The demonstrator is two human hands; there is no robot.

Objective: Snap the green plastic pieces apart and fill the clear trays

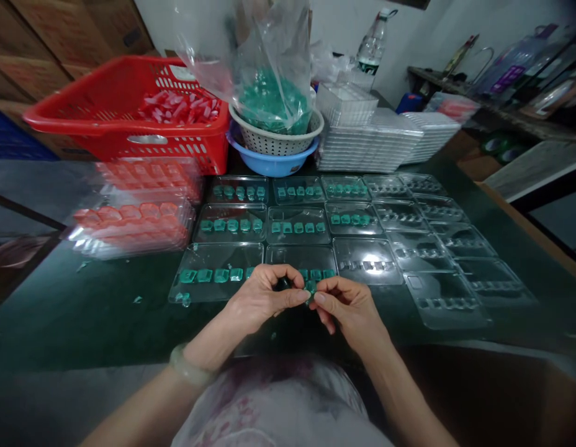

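Note:
In the head view, a small clear-green plastic piece [310, 288] is pinched between the fingertips of both hands. My left hand [264, 295], with a pale bangle [188, 366] on its wrist, grips it with thumb and finger. Something dark [282, 284] shows inside its curled fingers; I cannot make out what. From the other side, my right hand [348, 304] pinches the same piece, fingers closed. Just beyond them lies a clear plastic tray [297, 253] with a row of green pieces, partly hidden by the hands. A fuller tray [223, 254] is to its left, holding several green pieces.
Clear trays [441, 279] with unfilled slots cover the table's right side. Stacked trays with orange-red pieces [134, 223] sit left. Behind stand a red basket [130, 127] of red pieces, a bag of green pieces [274, 99] in a grey colander [269, 143], and stacked trays [367, 146].

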